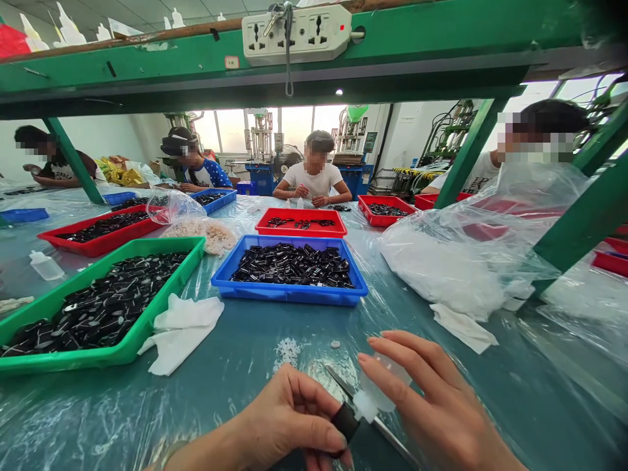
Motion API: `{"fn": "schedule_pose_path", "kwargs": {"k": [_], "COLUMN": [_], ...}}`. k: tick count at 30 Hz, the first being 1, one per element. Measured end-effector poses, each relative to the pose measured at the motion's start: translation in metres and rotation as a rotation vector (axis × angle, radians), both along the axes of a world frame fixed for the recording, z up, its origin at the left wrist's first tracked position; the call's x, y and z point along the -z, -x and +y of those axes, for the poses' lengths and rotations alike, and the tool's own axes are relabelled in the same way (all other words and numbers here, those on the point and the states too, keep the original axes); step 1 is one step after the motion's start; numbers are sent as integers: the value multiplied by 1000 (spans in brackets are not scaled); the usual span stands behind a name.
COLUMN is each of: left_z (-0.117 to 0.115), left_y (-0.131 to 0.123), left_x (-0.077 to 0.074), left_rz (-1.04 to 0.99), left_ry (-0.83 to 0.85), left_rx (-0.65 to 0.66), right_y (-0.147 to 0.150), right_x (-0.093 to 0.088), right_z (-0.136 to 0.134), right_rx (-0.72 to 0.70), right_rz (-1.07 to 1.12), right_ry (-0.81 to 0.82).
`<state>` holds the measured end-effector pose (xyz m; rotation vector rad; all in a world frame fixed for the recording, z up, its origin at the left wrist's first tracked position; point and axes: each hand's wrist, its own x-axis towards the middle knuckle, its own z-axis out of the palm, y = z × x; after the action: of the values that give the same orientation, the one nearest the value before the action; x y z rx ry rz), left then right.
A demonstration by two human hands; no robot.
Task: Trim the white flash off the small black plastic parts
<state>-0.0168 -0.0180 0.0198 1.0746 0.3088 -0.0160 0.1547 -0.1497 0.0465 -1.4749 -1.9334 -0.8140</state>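
My left hand (287,418) is closed around a small black plastic part (346,420) near the table's front edge. My right hand (432,405) holds a small translucent bottle (380,389) with its white tip against that part, while the outer fingers stretch out. A thin metal tool (343,386), like tweezers, lies under my hands. Straight ahead stands a blue tray (289,293) full of black parts. A green tray (98,356) with more black parts lies to the left.
A white cloth (179,330) lies beside the green tray and small white bits (287,350) dot the plastic-covered table. Red trays (300,216), clear plastic bags (471,255), green frame posts (583,222) and an overhead power strip (297,33) surround me. Several people sit working opposite.
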Motion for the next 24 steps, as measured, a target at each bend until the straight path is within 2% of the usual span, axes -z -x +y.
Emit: {"fn": "schedule_pose_path", "kwargs": {"k": [6,13,19,24], "left_z": [0,-1,-1,-1], "left_y": [0,0,0,0], "left_x": [-1,0,1,-1], "left_rz": [4,9,24,8], "left_ry": [-13,-31,-33,-24], "left_rx": [19,27,25,12], "right_y": [4,6,4,5], "right_x": [-2,4,-3,-3], "right_z": [4,4,0,1], "right_rx": [30,46,72,78], "right_rz": [0,41,-42,-21], "right_ry": [-30,-44,42,1]}}
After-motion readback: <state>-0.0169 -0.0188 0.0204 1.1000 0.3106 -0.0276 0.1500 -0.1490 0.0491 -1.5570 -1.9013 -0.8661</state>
